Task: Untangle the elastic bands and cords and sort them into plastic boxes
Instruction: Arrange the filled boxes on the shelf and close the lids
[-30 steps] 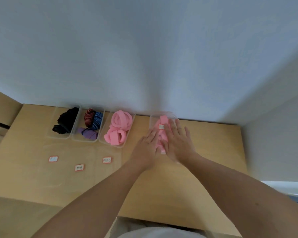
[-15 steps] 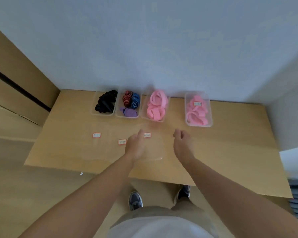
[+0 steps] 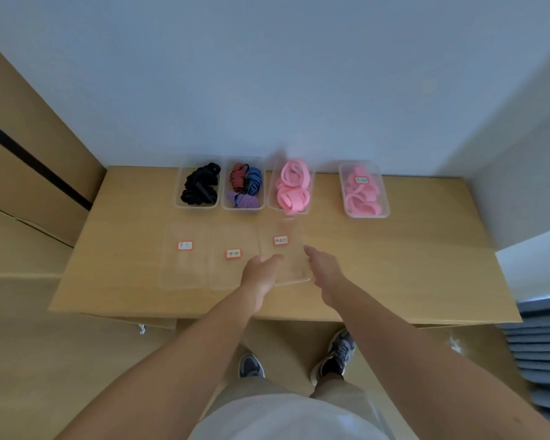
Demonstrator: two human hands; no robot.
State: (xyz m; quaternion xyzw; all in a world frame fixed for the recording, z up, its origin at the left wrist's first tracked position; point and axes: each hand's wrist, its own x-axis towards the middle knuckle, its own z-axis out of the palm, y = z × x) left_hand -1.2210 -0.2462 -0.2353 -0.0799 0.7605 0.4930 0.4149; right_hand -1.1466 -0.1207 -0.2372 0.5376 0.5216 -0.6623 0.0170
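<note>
**Both hands at the labelled lid**

The left hand (image 3: 261,271), fingers curled, meets the left edge of a clear flat plastic lid (image 3: 287,264) on the light wooden table (image 3: 410,265); whether it pinches is unclear. The right hand (image 3: 323,269) lays straight fingers along the right edge. Behind, clear plastic boxes (image 3: 179,188) hold black elastic bands (image 3: 200,185), striped cords (image 3: 246,182) and pink bands (image 3: 292,188).

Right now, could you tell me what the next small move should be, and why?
Probably lift the labelled lid between the left hand and right hand and set it on the open pink-band box directly behind it; the rightmost box is already lidded.
</note>
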